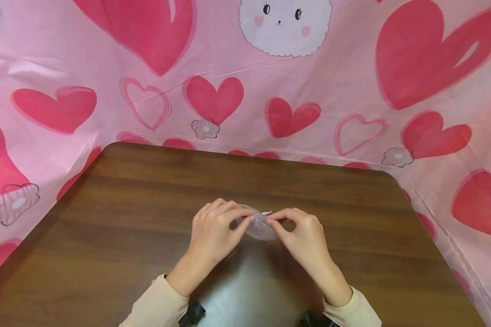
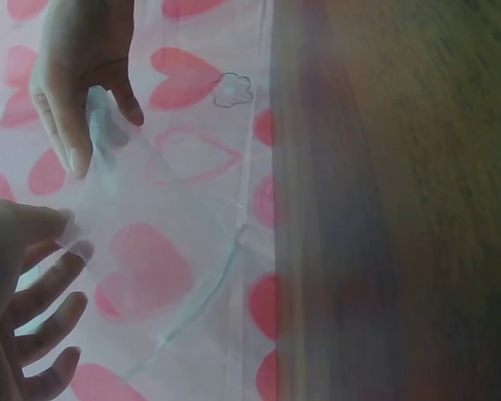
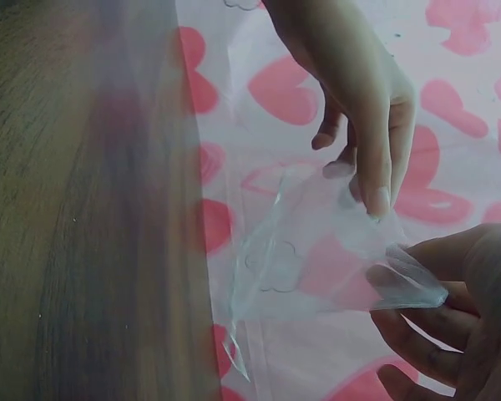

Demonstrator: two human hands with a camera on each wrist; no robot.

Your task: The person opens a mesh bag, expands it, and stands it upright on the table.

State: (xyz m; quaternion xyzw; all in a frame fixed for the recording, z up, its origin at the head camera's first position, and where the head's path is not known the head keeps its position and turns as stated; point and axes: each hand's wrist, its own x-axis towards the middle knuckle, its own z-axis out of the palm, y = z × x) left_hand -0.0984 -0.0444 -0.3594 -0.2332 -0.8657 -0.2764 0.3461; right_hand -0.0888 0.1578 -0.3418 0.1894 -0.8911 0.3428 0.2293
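Observation:
A small sheer whitish drawstring pouch [image 1: 262,230] is stretched between the two hands, above the middle of the table. My left hand [image 1: 217,229] pinches one side of it between thumb and forefinger. On the other side, my right hand [image 1: 307,234] pinches the fabric the same way. A thin shiny ribbon [image 3: 267,225] runs along the edge away from the fingers, and its loose end dangles in the right wrist view. Through the see-through fabric [image 2: 142,209], the heart print behind shows in the left wrist view. Nothing can be made out inside.
Beneath the hands lies a dark brown wooden table [image 1: 147,190] with rounded far corners. A pink sheet [image 1: 303,77] printed with hearts hangs behind it and along both sides. Beige sleeves [image 1: 159,304] with black straps show at the wrists.

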